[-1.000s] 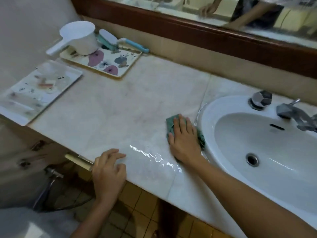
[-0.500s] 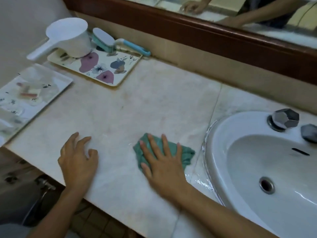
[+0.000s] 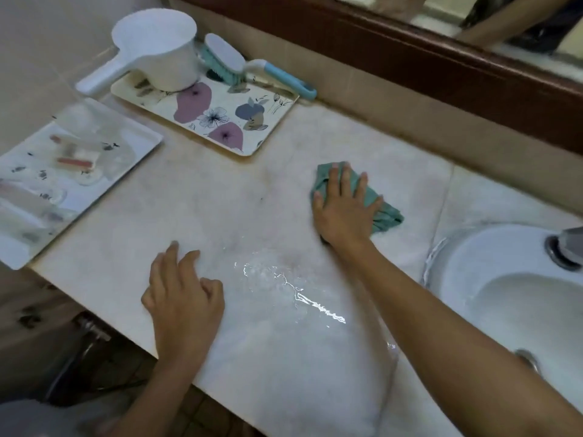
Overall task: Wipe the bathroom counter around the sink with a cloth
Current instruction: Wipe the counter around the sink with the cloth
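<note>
Your right hand lay flat, palm down and fingers spread, pressing the green cloth against the marble counter; it clutched nothing, and the cloth bunched out from under your fingers on the side toward the sink. The cloth sat on the middle of the counter, left of the sink's rim and apart from it, nearer the back wall than the front edge. Your left hand rested on the counter near its front edge, loosely open with the fingers curled a little and nothing held in it. Between your two hands a thin wet streak glinted on the stone. At the far left corner a flowered tray carried a white scoop with its handle pointing out to the left, and a scrub brush with a blue handle lay along the tray's back edge. To the left of that, a clear tray hung over the counter's end, holding small blurred things I could not make out. A chrome tap knob showed at the sink's back rim.
</note>
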